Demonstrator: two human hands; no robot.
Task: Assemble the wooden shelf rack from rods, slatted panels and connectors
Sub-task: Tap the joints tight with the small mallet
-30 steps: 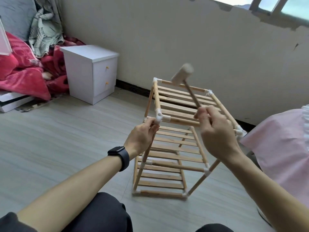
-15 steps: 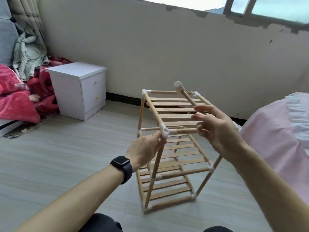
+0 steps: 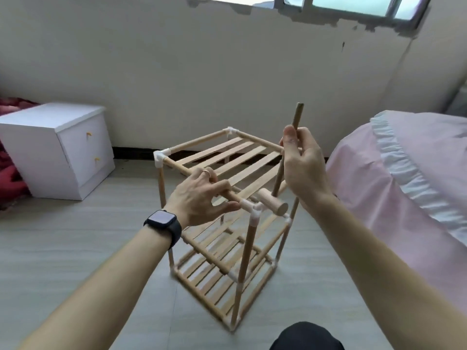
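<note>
The wooden shelf rack (image 3: 228, 162) stands upright on the floor, with slatted tiers joined by white connectors (image 3: 254, 208). My left hand (image 3: 202, 195) grips the near top rod just left of the front corner connector. My right hand (image 3: 304, 165) holds the handle of a small wooden mallet (image 3: 273, 204). The mallet hangs head down, and its round head lies beside that front corner connector. The handle's end sticks up above my fingers.
A white two-drawer nightstand (image 3: 63, 147) stands at the left against the wall. A pink bed cover with a white frill (image 3: 404, 178) fills the right side. Red bedding (image 3: 10, 173) shows at the far left edge. My dark-clothed knee (image 3: 305, 337) is at the bottom.
The rack went from tilted to standing upright. My right hand turned the mallet over, from head up and away to head down at the front corner. My left hand shifted along the top rod.
</note>
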